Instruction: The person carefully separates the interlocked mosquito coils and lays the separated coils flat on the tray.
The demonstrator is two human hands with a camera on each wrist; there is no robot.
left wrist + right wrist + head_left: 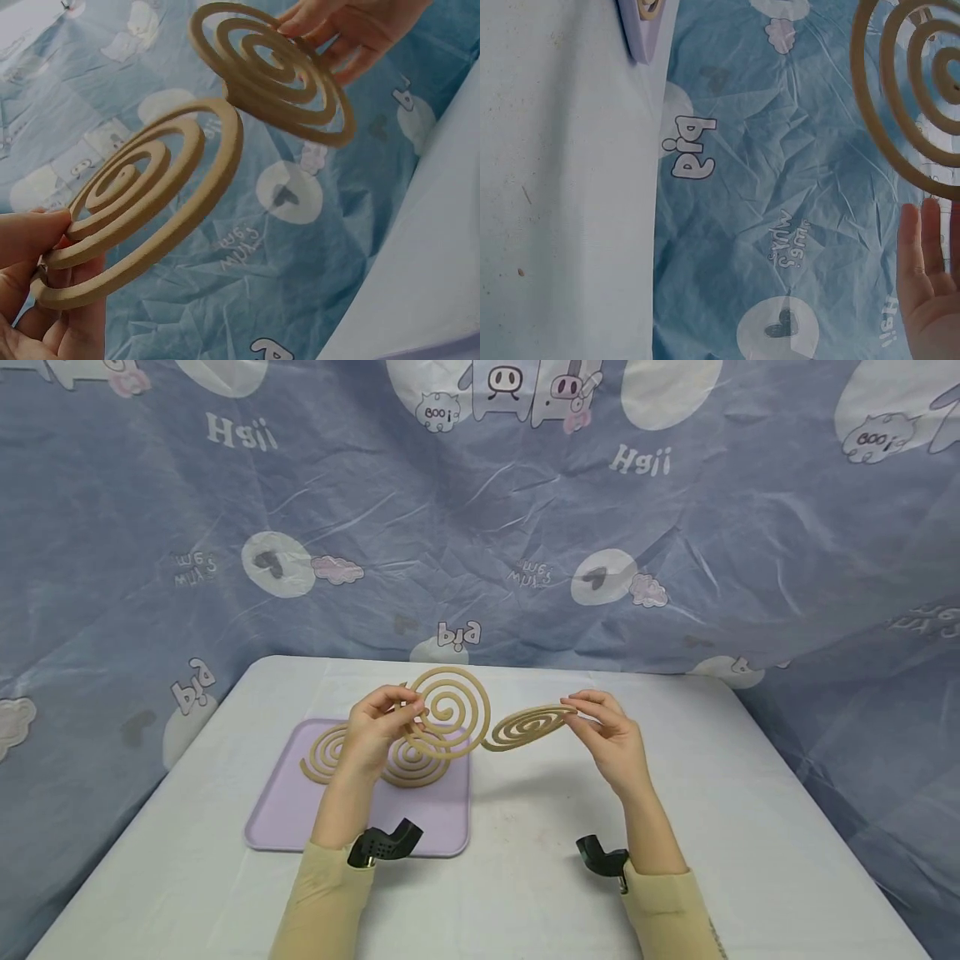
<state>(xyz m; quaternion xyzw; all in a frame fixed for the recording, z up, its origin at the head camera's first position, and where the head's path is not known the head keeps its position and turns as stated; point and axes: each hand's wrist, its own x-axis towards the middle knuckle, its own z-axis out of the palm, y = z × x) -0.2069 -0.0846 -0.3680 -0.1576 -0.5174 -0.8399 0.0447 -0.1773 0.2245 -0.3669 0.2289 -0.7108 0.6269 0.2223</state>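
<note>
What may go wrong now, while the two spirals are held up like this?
The left hand and right hand pinch the two coils only at their outer edges, above the table. The coils seem joined at one thin point, so pulling or twisting may snap it. A broken piece might fall onto the table or onto the other coils on the purple tray.

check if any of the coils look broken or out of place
No breakage shows. The left hand and right hand hold two spiral coils joined at their outer ends. More coils lie on the purple tray.
</note>
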